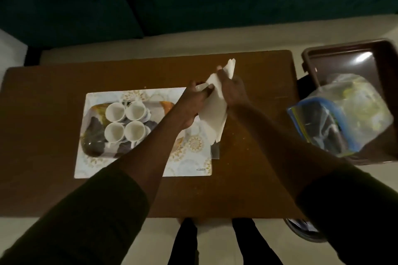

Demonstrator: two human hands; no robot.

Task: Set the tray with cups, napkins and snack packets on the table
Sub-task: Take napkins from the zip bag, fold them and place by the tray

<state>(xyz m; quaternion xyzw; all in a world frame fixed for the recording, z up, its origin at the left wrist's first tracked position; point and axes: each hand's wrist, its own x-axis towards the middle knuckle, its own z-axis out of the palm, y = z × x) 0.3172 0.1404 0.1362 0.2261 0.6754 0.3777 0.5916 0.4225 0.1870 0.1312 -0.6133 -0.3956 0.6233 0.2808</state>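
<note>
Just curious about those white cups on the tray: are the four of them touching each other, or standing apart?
Touching. The head view shows the four white cups packed in a tight square on the tray, neighbouring rims meeting with no gap.

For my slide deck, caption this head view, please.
Both hands hold white napkins above a tray of four cups.
</note>
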